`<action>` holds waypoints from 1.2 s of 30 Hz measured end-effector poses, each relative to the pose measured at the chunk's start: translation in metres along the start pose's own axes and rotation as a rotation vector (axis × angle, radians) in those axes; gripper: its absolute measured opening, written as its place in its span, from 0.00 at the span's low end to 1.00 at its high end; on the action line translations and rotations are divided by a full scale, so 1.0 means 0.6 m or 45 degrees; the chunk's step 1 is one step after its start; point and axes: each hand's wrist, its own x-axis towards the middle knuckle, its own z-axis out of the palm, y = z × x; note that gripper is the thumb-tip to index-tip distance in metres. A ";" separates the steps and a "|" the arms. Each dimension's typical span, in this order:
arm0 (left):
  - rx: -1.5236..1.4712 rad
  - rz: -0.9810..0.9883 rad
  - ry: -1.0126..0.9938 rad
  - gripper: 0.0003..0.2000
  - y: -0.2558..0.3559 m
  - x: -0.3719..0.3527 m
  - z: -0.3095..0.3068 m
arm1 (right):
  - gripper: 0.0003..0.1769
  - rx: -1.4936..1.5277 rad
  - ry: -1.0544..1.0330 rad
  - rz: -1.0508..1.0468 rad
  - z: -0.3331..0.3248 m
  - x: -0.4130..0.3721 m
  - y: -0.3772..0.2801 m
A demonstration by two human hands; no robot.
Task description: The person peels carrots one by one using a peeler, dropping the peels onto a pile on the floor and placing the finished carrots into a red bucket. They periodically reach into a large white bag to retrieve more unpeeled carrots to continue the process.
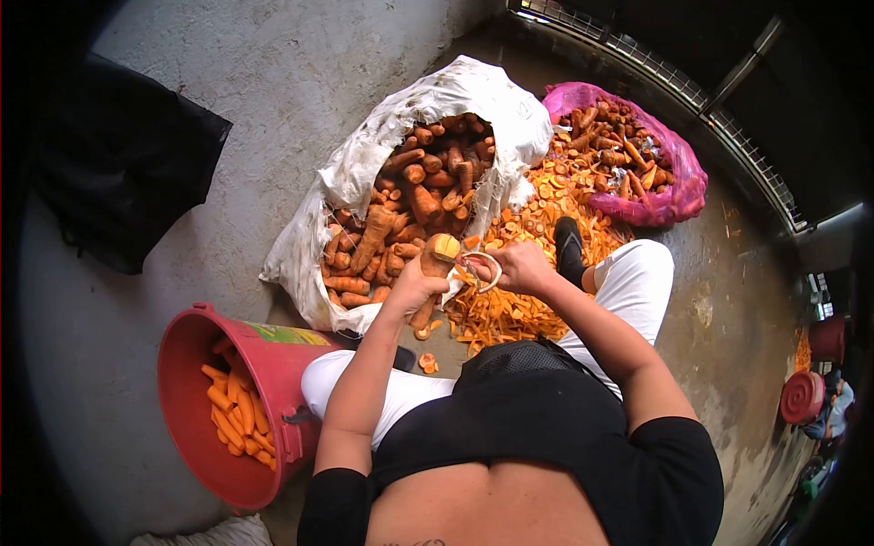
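Grey concrete floor [209,100] (stained, rough in patches) meets a metal grating [669,80] along its far edge.

Concrete floor [273,82] bears white sack [473,96], pink sack [681,193], red bucket [182,364], peelings [510,314]

White sack [473,96], open, filled with unpeeled carrots; pink mesh bag [675,202] beside it, likewise holding carrots; heap of orange peelings [510,314] between them on concrete floor [255,82]. Red bucket [177,382] containing peeled carrots [238,419]; dark cloth [118,164] beyond it.
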 end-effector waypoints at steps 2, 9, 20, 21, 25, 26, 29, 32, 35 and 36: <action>-0.008 -0.020 -0.005 0.18 -0.001 0.002 -0.003 | 0.27 -0.009 0.029 -0.026 0.003 0.002 0.002; -0.008 -0.061 0.099 0.18 -0.013 0.007 0.001 | 0.26 -0.069 0.075 -0.003 0.018 0.004 0.012; -0.019 -0.177 0.001 0.13 -0.002 -0.005 -0.011 | 0.24 -0.090 0.077 -0.088 0.015 0.016 0.019; -0.039 -0.189 -0.018 0.13 0.002 -0.007 -0.012 | 0.24 -0.088 0.082 -0.097 0.013 0.017 0.020; -0.073 -0.285 -0.049 0.11 -0.013 -0.001 -0.033 | 0.26 -0.086 0.077 -0.123 0.014 0.019 0.020; -0.095 -0.302 -0.071 0.11 -0.015 -0.001 -0.038 | 0.26 -0.089 0.068 -0.128 0.015 0.020 0.021; -0.107 -0.349 -0.135 0.11 -0.024 0.003 -0.045 | 0.27 -0.083 0.061 -0.183 0.011 0.019 0.027; -0.126 -0.406 -0.177 0.11 -0.030 0.003 -0.047 | 0.27 -0.104 0.086 -0.242 0.028 0.015 0.043; -0.127 -0.469 -0.207 0.12 -0.032 0.003 -0.051 | 0.27 -0.111 0.031 -0.199 0.031 0.011 0.045; -0.111 -0.480 -0.229 0.13 -0.037 0.005 -0.056 | 0.27 -0.130 0.018 -0.226 0.033 0.010 0.047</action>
